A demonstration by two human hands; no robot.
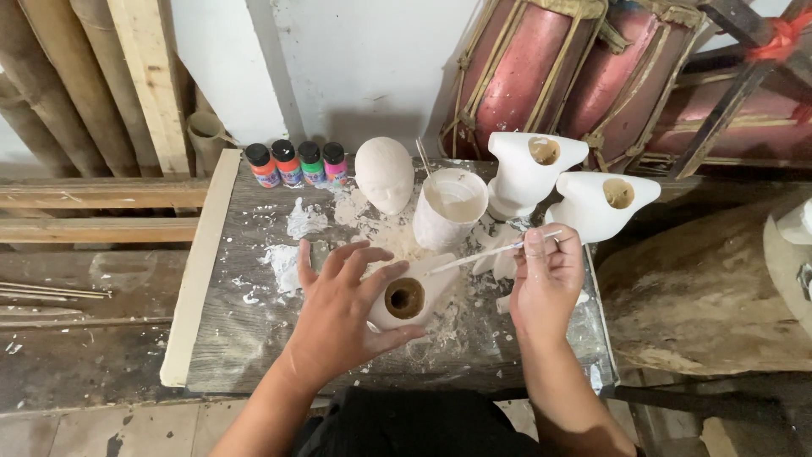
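White plaster, matt and chalky, forms the small hollow figure [412, 296] lying near the front middle of the worktable [245, 338]; its round brown opening faces upward. The left hand [338, 309] grasps it from the left side, fingers spread around the body. The right hand [547, 279] pinches a thin white-coated brush [486, 254], and its tip seems to touch the figure, though this is hard to see. Just behind stands a white cup [450, 207] holding pale liquid. Beside it, a smooth egg-shaped plaster head [384, 173] and two white busts [529, 169] with round holes on top. Four small paint bottles [296, 163] with black caps stand in a row at the back left. The table surface is grey, rough and spotted with dried white splashes. Red drums [558, 68] bound with cord lean behind.
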